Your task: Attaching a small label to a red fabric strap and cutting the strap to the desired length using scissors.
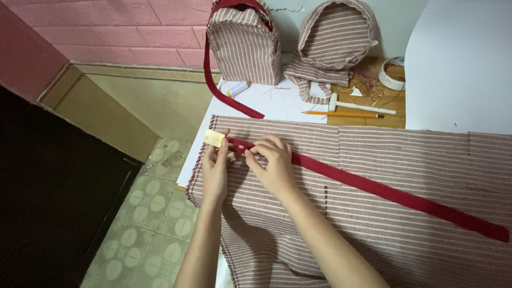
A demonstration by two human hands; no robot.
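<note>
Head view: a long flat dark-red fabric strap (pixel 373 186) is laid slantwise across a wide sheet of brown-and-white striped cloth (pixel 416 160), running from near the cloth's left edge down to the right. Its left end is pinched by both hands. The left hand (pixel 216 170) is closed on the strap end, and a small pale-yellow rectangular piece (pixel 214 138) is seen at its fingertips; whether it is gripped or merely touched cannot be told. The right hand (pixel 273 164) is curled, its fingers pressed down on the strap just beside the left hand. The strap is judged light, soft and limp, likely to twist or slide on the cloth, so it is best held flat near the end. Farther off, a striped fabric bag with a red strap (pixel 245 42), a round striped fabric panel (pixel 336 32), an orange pencil (pixel 341 113) and a white-handled tool (pixel 360 106) are seen.
</note>
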